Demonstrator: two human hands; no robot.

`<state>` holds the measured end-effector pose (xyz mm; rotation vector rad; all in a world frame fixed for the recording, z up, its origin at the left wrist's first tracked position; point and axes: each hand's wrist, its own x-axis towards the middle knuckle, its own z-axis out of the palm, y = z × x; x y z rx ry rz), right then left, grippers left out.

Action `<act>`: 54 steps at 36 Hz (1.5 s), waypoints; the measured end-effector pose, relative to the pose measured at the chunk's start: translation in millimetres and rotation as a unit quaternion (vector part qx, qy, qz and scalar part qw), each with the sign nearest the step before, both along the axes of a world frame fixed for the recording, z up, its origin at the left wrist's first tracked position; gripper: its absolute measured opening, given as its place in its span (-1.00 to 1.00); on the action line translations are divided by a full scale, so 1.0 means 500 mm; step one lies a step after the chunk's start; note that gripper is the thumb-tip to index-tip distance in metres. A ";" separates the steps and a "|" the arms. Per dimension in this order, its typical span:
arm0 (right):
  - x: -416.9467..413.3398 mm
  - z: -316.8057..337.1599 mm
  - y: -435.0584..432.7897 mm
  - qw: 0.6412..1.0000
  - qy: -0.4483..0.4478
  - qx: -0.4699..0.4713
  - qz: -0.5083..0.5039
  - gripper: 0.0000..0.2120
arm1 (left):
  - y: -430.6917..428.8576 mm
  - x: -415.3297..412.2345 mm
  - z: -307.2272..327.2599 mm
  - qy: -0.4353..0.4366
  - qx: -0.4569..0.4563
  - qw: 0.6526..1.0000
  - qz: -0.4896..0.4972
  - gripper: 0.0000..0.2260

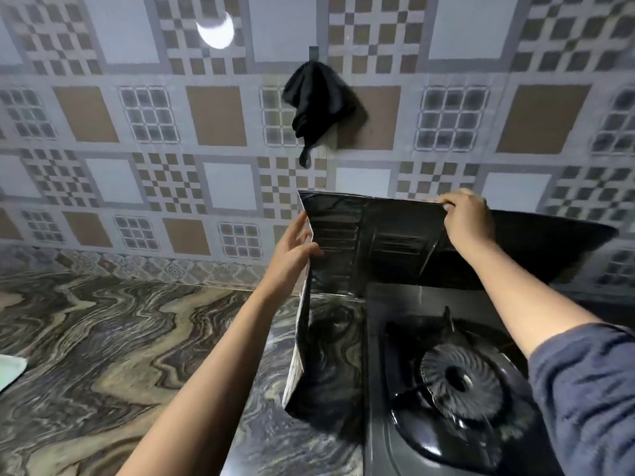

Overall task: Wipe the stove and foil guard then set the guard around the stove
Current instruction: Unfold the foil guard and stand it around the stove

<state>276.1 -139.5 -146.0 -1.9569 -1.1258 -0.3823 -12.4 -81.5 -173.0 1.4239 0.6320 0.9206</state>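
A dark gas stove [395, 438] with one round burner [462, 381] sits at the lower right on the marbled counter. The shiny foil guard [388, 249] stands upright around the stove's left side and back, mirroring the counter and stove. My left hand [295, 254] grips the guard's left fold near its top corner. My right hand [465, 216] pinches the guard's top edge at the back. The guard's right portion curves away behind my right arm.
A black cloth [318, 104] hangs from a hook on the patterned tile wall above the guard. A pale cloth [10, 371] lies at the counter's far left edge. The marbled counter [120, 338] stretches left of the stove.
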 end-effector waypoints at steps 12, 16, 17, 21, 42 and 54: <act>0.091 -0.046 -0.001 0.998 0.011 -0.031 -0.054 -0.74 | 0.017 0.147 -0.033 0.025 0.011 0.999 -0.026 -0.21; 0.095 -0.063 0.024 0.999 0.003 -0.028 -0.034 -0.68 | 0.040 0.167 -0.042 0.028 0.011 0.999 0.009 -0.22; 0.093 -0.064 0.030 0.999 -0.007 -0.029 -0.028 -0.68 | 0.048 0.169 -0.043 0.039 0.017 0.999 0.021 -0.21; 0.087 -0.066 0.059 0.997 -0.074 -0.032 0.000 -0.66 | 0.081 0.175 -0.037 0.067 0.036 0.996 0.052 -0.17; 0.151 -0.061 0.105 0.998 -0.060 0.017 -0.025 -0.60 | 0.119 0.222 -0.027 0.025 0.020 0.999 -0.011 -0.27; 0.133 -0.072 0.100 0.994 -0.062 0.054 0.078 -0.76 | 0.079 0.247 -0.029 0.009 0.007 1.000 -0.008 -0.31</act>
